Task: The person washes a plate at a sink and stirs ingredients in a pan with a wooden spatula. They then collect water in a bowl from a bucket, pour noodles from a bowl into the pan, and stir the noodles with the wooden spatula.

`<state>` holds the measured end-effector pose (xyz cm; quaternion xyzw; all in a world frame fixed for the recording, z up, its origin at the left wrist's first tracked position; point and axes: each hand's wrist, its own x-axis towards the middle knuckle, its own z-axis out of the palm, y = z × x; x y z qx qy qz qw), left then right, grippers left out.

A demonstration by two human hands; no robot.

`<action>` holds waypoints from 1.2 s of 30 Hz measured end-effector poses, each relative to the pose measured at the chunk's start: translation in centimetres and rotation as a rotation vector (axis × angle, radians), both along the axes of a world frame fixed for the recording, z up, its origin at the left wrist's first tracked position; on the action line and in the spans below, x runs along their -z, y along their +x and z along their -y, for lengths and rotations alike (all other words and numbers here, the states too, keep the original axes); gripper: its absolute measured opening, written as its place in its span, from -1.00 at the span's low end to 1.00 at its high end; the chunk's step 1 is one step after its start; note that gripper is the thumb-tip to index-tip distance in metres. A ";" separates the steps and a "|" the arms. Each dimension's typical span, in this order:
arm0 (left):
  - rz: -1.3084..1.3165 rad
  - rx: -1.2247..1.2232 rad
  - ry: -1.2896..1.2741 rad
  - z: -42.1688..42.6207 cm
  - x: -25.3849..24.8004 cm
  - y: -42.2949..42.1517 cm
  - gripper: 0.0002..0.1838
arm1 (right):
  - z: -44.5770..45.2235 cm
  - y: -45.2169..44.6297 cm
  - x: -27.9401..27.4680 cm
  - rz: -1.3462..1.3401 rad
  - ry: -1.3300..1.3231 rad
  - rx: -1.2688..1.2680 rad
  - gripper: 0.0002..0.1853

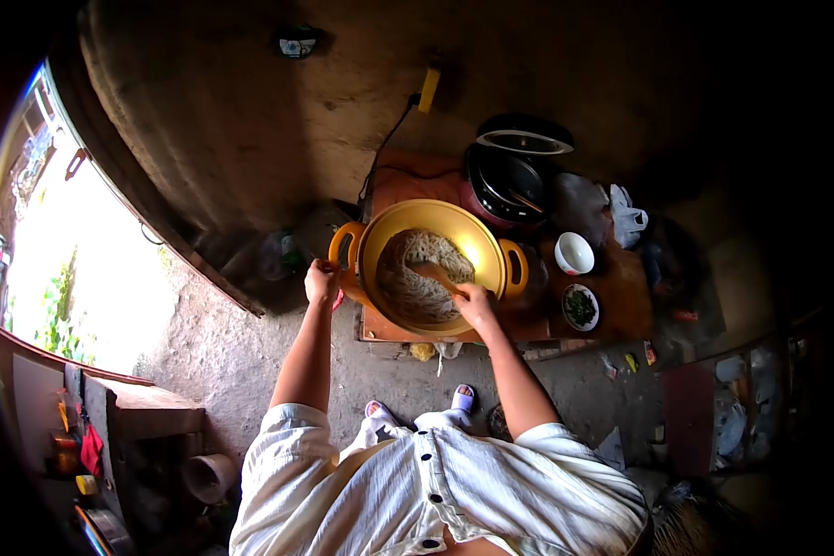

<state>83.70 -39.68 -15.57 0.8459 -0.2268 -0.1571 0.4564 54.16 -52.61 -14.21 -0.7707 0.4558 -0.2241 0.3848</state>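
Observation:
A wide golden pot point(477, 243) with two orange loop handles stands at the table's front, holding pale noodles point(422, 248) in brownish liquid. My left hand point(322, 281) is closed at the lower end of the left pot handle point(346, 243). Within the pot's right side, my right hand point(475, 306) grips a wooden spatula point(435, 274), whose blade lies in the noodles. To the right of the pot are a white bowl point(574, 253) and a smaller bowl of chopped greens point(580, 307).
Behind the pot, a dark rice cooker point(505, 190) has its lid point(525, 139) raised. A white plastic bag point(627, 218) lies at the right of the reddish wooden table point(408, 176). A yellow power strip point(428, 90) hangs on the wall. At far left is a bright doorway point(93, 250).

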 end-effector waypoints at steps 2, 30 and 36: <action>-0.005 -0.010 0.010 0.0 0.2 0.3 -0.74 | -0.6 -2.1 -2.5 -0.032 -0.164 -0.008 -0.74; -0.023 -0.006 -0.003 0.1 0.4 -0.1 -0.76 | -2.0 -2.3 -1.7 -0.015 -0.217 -0.009 -0.73; -0.014 -0.022 0.018 0.2 0.3 0.1 -0.76 | 2.2 2.0 0.1 0.011 -0.233 0.073 -0.75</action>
